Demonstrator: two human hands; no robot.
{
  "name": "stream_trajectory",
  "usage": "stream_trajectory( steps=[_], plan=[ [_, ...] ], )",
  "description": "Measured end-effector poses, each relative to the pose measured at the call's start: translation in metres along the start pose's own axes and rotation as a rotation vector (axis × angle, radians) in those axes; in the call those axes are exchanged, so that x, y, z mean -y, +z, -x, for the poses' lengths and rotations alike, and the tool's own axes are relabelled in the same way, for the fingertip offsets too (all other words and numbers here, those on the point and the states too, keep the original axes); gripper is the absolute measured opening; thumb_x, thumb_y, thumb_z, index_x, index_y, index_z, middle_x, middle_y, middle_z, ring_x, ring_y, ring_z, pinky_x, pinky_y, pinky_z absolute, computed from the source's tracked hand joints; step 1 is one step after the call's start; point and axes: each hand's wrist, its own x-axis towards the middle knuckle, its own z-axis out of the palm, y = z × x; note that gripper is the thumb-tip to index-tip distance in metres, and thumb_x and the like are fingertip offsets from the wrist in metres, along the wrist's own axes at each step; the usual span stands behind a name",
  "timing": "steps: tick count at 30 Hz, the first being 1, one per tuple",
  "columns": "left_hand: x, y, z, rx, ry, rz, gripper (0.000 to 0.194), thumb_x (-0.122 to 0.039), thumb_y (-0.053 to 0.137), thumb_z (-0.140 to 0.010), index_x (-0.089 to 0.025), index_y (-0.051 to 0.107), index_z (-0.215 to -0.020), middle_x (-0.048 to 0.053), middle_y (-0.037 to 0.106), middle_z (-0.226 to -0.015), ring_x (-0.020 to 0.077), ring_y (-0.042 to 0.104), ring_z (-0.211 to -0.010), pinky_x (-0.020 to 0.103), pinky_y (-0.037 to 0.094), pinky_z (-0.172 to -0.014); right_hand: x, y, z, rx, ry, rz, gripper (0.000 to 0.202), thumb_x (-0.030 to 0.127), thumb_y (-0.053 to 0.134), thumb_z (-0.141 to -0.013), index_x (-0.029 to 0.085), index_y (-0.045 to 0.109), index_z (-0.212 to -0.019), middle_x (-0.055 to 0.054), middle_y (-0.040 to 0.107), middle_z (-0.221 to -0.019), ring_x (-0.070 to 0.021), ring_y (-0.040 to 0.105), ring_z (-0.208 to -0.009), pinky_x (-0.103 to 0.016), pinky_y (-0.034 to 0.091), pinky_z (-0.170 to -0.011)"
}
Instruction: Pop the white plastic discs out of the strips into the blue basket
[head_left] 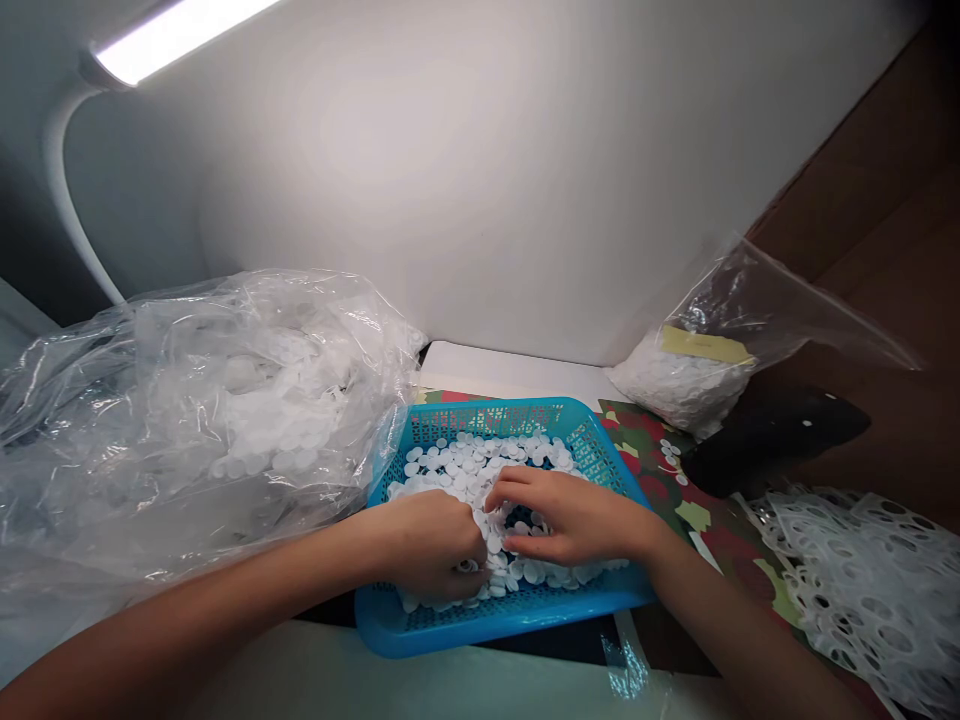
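Note:
A blue plastic basket (480,632) with slotted sides holds many small white discs (465,455), spread over its floor. Over the basket's left half, my left hand (433,545) is closed, its fingers curled down among the discs; a pale ring-like edge shows by its fingertips, but what it grips is hidden. Just to the right, my right hand (562,515) reaches in with thumb and fingers apart, its fingertips touching or just over the discs. A bare patch of basket floor shows between thumb and fingers.
A large clear bag (300,400) of white discs lies left. Back right stands a clear bag (686,385) with a yellow label, beside a black object (780,440). Punched white sheets (870,590) pile up at right. Loose discs (670,452) lie on camouflage-patterned cloth. A lamp (180,40) hangs upper left.

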Motion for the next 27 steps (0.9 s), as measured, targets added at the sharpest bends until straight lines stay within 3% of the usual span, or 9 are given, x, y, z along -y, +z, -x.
stream_trajectory(
  steps=[5,11,15,22,27],
  plan=[
    [0.0004,0.0007,-0.0002,0.005,0.0,0.004,0.029,-0.031,0.045,-0.079,-0.019,0.066,-0.062,0.003,0.058,-0.049,0.0121,0.041,-0.037,0.026,0.018,-0.039,-0.003,-0.0003,-0.0007,0.065,0.007,-0.028,0.042,0.029,0.063,-0.074,0.02,0.049,-0.112,-0.006,0.051,-0.106,-0.0184,0.049,-0.094,-0.027,0.041,-0.076],
    [0.0004,0.0019,-0.0008,-0.012,0.0,-0.02,0.028,-0.031,0.046,-0.079,-0.019,0.064,-0.06,0.003,0.058,-0.049,0.0118,0.041,-0.037,0.027,0.016,-0.039,-0.0067,0.0039,0.0,0.095,0.051,-0.036,0.021,0.029,0.059,-0.078,0.019,0.052,-0.094,-0.001,0.056,-0.086,-0.0135,0.049,-0.073,-0.022,0.037,-0.059],
    [0.0,0.0013,-0.0003,-0.013,0.001,-0.018,0.028,-0.031,0.046,-0.079,-0.02,0.064,-0.06,0.003,0.058,-0.049,0.0119,0.041,-0.037,0.027,0.017,-0.039,-0.0068,0.0044,-0.0008,0.116,0.036,-0.006,0.011,0.028,0.053,-0.082,0.018,0.052,-0.087,-0.001,0.057,-0.082,-0.0126,0.049,-0.069,-0.021,0.034,-0.056],
    [-0.0004,0.0003,-0.0001,-0.002,-0.006,-0.015,0.028,-0.031,0.045,-0.079,-0.02,0.065,-0.061,0.003,0.059,-0.049,0.0122,0.041,-0.037,0.027,0.018,-0.04,-0.0063,0.0047,-0.0008,0.079,0.04,0.01,0.009,0.024,0.045,-0.086,0.018,0.051,-0.091,-0.003,0.06,-0.085,-0.0134,0.051,-0.072,-0.022,0.035,-0.059],
    [-0.0007,-0.0007,0.0,0.003,-0.012,-0.003,0.029,-0.031,0.045,-0.079,-0.019,0.065,-0.061,0.003,0.058,-0.048,0.0121,0.042,-0.037,0.026,0.022,-0.04,0.0002,0.0014,-0.0008,0.027,0.09,0.008,0.016,0.031,0.034,-0.091,0.018,0.044,-0.09,-0.002,0.057,-0.075,-0.0128,0.049,-0.063,-0.023,0.033,-0.055]
  ],
)
